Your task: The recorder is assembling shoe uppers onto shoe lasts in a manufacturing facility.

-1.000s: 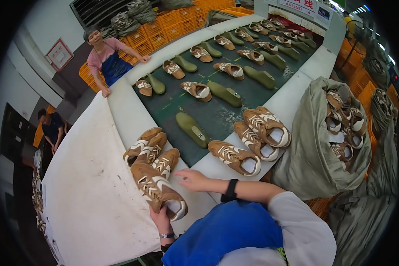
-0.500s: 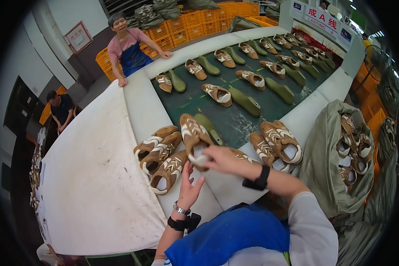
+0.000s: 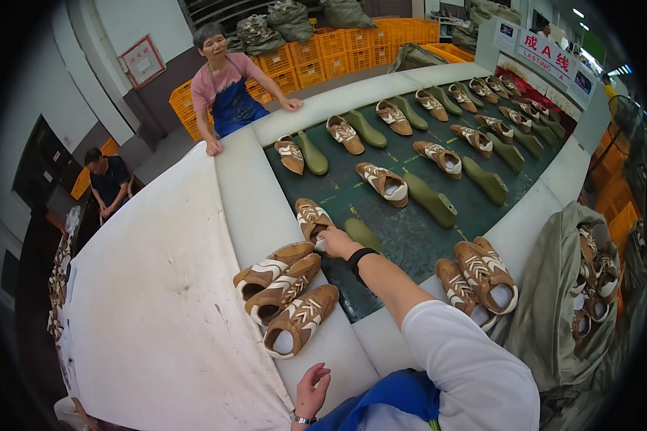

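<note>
Right hand (image 3: 336, 242) grips brown shoe (image 3: 310, 214) by heel, 12 o'clock from empty, loosely curled left hand (image 3: 313, 392) | likely light, soft-sided | best held at firmer heel

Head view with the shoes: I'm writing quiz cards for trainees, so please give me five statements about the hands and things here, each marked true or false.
1. The right hand holds a brown shoe near its heel end. True.
2. The left hand grips a second shoe. False: the left hand is empty, its fingers loosely bent.
3. Three shoes stand side by side to the left of the dark green surface. True.
4. The foot-shaped forms on the dark green surface are red. False: they are green.
5. The open sack at the right has shoes in it. True.
</note>
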### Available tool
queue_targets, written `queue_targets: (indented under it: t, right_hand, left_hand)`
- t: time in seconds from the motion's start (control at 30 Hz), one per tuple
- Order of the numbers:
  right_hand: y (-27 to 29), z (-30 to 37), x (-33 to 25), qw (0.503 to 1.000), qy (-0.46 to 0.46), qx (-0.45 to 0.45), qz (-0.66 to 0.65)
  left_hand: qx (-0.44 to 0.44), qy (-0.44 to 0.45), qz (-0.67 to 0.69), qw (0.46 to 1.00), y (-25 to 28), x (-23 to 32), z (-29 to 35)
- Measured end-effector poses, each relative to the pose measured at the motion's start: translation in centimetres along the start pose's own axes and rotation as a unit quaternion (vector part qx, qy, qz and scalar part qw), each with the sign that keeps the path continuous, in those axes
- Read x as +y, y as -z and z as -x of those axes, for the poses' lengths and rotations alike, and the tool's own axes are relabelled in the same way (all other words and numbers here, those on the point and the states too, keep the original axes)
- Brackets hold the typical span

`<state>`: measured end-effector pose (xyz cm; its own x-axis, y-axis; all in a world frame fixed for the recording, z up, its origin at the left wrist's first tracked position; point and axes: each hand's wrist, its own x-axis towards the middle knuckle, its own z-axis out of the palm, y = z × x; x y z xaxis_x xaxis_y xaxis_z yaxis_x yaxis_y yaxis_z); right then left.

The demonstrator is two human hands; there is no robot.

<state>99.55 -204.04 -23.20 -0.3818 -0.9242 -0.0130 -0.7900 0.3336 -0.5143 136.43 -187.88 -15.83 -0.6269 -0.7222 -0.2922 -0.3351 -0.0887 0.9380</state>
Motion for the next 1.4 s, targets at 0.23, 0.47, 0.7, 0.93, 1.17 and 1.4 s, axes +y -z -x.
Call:
queue_targets:
  t: [0.23,0.47,0.7,0.93,1.17,1.4]
  right_hand:
    - [9.4,6.1,-1.3,0.979,0.126,-0.077,-0.142]
    - [30.8,31.2,-1.1,0.983,0.063,0.11,-0.134]
    - [33.7,60.9,15.2,0.811,-0.344,0.463,0.096]
    - [17.8,70.2,20.8,0.812,-0.511,0.27,-0.082]
    - [24.7,68.7,22.1,0.809,-0.468,0.344,0.092]
    - [21.1,61.7,34.4,0.787,-0.498,0.245,0.27]
  left_hand:
    - [-0.053,-0.06,-0.109,0.991,-1.1,2.7,-2.1]
    - [-0.215,-0.176,-0.191,0.942,-5.9,5.3,-2.2]
    - [-0.358,-0.227,-0.244,0.872,-13.5,8.1,-1.3]
    - [-0.425,-0.29,-0.292,0.807,-21.6,10.8,0.2]
    - [-0.515,-0.359,-0.34,0.7,-28.8,14.4,0.2]
    - [-0.503,-0.385,-0.366,0.682,-33.2,17.5,2.5]
